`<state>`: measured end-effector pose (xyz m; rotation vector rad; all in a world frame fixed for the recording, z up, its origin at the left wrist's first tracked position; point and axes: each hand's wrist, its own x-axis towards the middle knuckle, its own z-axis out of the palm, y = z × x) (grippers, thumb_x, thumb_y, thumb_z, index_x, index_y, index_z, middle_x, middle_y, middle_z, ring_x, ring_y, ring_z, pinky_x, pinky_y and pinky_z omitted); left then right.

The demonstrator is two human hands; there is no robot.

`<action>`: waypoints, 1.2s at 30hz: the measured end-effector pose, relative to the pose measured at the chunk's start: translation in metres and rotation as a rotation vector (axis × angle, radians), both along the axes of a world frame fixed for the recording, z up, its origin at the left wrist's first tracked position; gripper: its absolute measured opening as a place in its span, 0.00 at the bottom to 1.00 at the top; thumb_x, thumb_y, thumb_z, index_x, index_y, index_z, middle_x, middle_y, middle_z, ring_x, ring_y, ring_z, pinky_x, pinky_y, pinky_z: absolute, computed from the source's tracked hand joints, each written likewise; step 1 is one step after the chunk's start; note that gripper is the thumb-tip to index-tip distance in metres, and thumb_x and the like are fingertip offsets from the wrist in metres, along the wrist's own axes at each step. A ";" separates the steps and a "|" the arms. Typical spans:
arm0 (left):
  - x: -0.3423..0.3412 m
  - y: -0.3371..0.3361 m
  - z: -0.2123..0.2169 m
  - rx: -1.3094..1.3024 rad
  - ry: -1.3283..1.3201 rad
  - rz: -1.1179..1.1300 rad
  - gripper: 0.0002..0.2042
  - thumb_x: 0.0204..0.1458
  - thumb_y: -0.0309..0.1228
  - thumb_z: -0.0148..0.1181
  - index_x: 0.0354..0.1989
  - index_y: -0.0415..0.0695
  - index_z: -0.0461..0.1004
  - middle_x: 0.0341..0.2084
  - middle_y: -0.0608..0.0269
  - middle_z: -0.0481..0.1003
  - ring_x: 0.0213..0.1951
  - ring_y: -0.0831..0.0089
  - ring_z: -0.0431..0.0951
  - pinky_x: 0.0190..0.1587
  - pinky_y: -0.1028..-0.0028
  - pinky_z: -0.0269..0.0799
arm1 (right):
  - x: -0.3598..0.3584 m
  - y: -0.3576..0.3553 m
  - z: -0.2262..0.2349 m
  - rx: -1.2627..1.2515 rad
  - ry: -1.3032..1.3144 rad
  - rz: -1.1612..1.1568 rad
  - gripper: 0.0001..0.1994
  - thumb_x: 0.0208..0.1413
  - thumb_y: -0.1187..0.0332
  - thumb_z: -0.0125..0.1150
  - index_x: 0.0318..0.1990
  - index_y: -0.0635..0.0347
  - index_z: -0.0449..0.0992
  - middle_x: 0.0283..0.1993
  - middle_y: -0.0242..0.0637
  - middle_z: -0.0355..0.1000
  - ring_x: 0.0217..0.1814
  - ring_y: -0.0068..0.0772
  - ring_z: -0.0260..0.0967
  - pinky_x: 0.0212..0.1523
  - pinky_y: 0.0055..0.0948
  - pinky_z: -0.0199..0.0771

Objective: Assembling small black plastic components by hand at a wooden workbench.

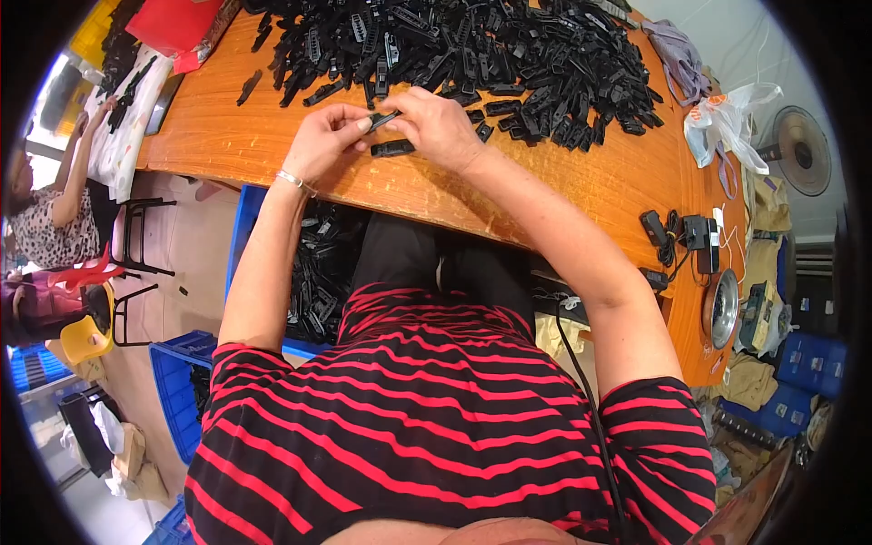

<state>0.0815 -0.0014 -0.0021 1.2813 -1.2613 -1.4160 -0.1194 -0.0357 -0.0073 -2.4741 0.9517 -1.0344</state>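
Note:
Over the near part of the wooden table, my left hand [325, 138] pinches a small black plastic part [383, 119] between thumb and fingers. My right hand [438, 125] meets it from the other side, with its fingertips closed on the same part. Another black plastic piece [392, 148] lies on the wood just below my hands. Beyond them spreads a big heap of similar black parts [454, 54], with several strays at its near edge. My fingers cover much of the held part, so its full shape is hidden.
The wooden table [227, 127] has a worn front edge. Beneath it stands a blue crate [238, 238] of black parts. A power adapter with cables [699, 234], a metal bowl [722, 309] and a plastic bag [727, 118] are at right. Another person [59, 209] works at far left.

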 end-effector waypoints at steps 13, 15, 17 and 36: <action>-0.019 0.005 -0.030 -0.009 0.007 0.206 0.05 0.52 0.26 0.61 0.31 0.39 0.72 0.18 0.69 0.70 0.18 0.83 0.66 0.20 0.81 0.62 | -0.008 0.005 -0.004 1.032 -0.176 -0.119 0.09 0.57 0.67 0.58 0.33 0.65 0.70 0.20 0.34 0.71 0.15 0.20 0.67 0.15 0.20 0.66; -0.019 0.005 -0.034 -0.032 -0.043 0.213 0.05 0.52 0.26 0.62 0.30 0.39 0.72 0.18 0.69 0.70 0.19 0.83 0.66 0.20 0.81 0.62 | -0.007 0.003 -0.006 1.022 -0.171 -0.118 0.09 0.57 0.68 0.58 0.33 0.65 0.68 0.20 0.34 0.71 0.15 0.20 0.66 0.15 0.20 0.66; -0.019 0.005 -0.035 -0.052 -0.091 0.218 0.05 0.51 0.25 0.62 0.30 0.39 0.72 0.18 0.69 0.70 0.19 0.83 0.66 0.20 0.81 0.63 | -0.005 0.003 -0.009 1.016 -0.176 -0.109 0.10 0.57 0.67 0.59 0.32 0.65 0.68 0.20 0.33 0.70 0.15 0.20 0.66 0.14 0.21 0.65; -0.003 0.005 -0.024 -0.130 -0.637 0.003 0.09 0.50 0.29 0.62 0.26 0.39 0.69 0.19 0.68 0.69 0.22 0.82 0.67 0.25 0.78 0.64 | -0.007 0.011 -0.007 0.676 0.247 -0.284 0.17 0.44 0.52 0.68 0.26 0.58 0.78 0.26 0.41 0.75 0.28 0.38 0.73 0.31 0.36 0.71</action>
